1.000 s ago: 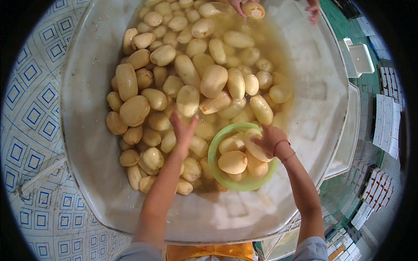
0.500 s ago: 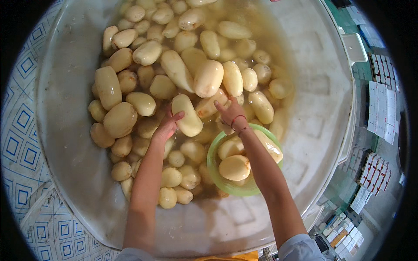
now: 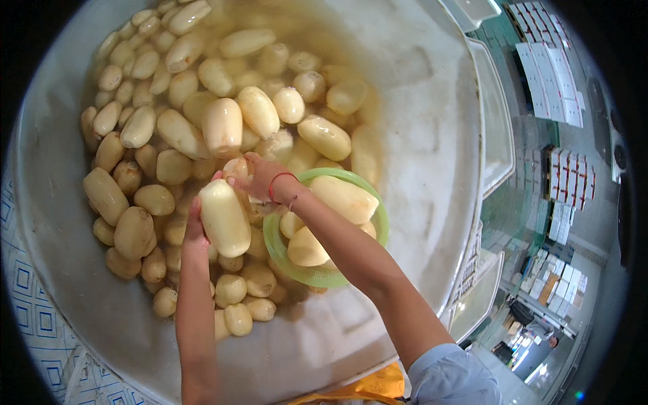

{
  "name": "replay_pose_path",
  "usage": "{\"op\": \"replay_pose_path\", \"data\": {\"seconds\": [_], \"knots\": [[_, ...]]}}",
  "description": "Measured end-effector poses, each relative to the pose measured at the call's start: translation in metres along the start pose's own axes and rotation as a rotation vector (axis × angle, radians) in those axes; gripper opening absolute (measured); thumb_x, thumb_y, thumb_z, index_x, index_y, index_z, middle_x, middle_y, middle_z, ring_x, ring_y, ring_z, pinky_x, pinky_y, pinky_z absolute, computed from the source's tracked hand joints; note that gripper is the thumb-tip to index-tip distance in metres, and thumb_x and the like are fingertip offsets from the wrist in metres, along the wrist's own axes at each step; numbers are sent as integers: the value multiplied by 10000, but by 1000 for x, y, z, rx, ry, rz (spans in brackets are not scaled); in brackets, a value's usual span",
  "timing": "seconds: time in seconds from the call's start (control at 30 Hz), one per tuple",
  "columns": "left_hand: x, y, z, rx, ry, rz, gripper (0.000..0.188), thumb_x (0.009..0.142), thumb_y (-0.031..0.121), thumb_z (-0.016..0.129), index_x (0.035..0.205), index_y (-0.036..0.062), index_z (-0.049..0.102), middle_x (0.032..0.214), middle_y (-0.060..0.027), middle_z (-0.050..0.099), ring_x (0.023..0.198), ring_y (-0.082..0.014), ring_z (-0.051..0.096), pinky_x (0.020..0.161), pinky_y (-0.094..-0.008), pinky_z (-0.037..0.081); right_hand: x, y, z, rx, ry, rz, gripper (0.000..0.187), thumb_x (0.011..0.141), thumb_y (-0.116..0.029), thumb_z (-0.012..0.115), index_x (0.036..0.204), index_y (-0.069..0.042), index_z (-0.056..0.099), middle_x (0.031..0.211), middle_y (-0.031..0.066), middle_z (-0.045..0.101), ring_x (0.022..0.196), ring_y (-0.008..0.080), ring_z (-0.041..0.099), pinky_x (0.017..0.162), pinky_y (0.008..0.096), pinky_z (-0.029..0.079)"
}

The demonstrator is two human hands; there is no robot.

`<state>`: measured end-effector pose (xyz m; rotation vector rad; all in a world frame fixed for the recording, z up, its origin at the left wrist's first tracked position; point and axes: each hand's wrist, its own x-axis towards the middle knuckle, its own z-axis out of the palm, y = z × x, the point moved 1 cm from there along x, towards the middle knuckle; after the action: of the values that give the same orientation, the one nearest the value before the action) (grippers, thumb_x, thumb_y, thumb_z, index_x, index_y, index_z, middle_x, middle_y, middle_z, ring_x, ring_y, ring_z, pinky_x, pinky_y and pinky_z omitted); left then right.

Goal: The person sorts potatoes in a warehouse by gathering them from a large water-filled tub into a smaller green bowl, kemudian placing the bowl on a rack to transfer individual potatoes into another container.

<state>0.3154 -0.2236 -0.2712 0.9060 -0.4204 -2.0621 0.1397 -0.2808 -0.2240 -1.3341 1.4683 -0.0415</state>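
Over the big tub (image 3: 432,169) of murky water, my left hand (image 3: 196,233) grips one pale root (image 3: 224,217), my right hand (image 3: 260,177) closed round its top end, so I judge the next move is into the green basket (image 3: 378,209).

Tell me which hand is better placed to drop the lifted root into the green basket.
Probably the right hand: its fingers touch the big pale root's top end, and it is beside the green basket. The left hand grips the root's far side.

Below you at the left lies a floor of blue-and-white patterned tiles (image 3: 30,304); to your right, green flooring (image 3: 520,202) carries stacked white trays (image 3: 547,74) and shelves of boxes (image 3: 547,283)
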Motion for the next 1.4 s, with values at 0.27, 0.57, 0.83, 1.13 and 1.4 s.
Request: {"op": "replay_pose_path", "data": {"seconds": [0.27, 0.57, 0.83, 1.13, 1.4], "knots": [[-45, 9, 120, -123, -145, -205, 889, 676, 585, 566, 1324, 62, 254, 1204, -103, 458, 1045, -201, 498, 874, -368, 426, -135, 16, -49, 108, 221, 72, 731, 717, -510, 577, 1208, -13, 361, 941, 255, 561, 894, 350, 561, 771, 405, 449], [-60, -42, 153, 464, 49, -251, 541, 857, 433, 429, 1265, 84, 366, 1235, -93, 430, 1110, -235, 430, 921, -369, 366, -264, 95, -38, 328, 451, 396, 682, 744, -406, 583, 1231, -30, 286, 978, 238, 551, 926, 367, 541, 818, 400, 423], [66, -72, 44, 1397, 88, 348, 526, 851, 382, 479, 1251, 53, 385, 1248, -136, 422, 1087, -263, 448, 905, -349, 368, -238, 107, 18, 216, 632, 318, 701, 692, -328, 652, 1196, -15, 280, 824, 226, 573, 772, 381, 560, 682, 420, 449], [81, -81, 36, 1263, 85, 330, 510, 839, 303, 491, 1253, 35, 364, 1229, -163, 415, 1080, -279, 445, 899, -355, 370, -228, 123, 35, 46, 448, 405, 836, 597, -304, 735, 1234, -5, 284, 969, 224, 522, 868, 357, 540, 741, 392, 446], [78, -49, 27, 1240, 149, 374, 482, 792, 221, 543, 1214, 36, 403, 1182, -138, 448, 1070, -267, 448, 915, -351, 351, -211, 137, 34, 225, 397, 269, 809, 595, -408, 717, 1210, -44, 336, 1075, 204, 482, 973, 324, 512, 803, 386, 432]]}}
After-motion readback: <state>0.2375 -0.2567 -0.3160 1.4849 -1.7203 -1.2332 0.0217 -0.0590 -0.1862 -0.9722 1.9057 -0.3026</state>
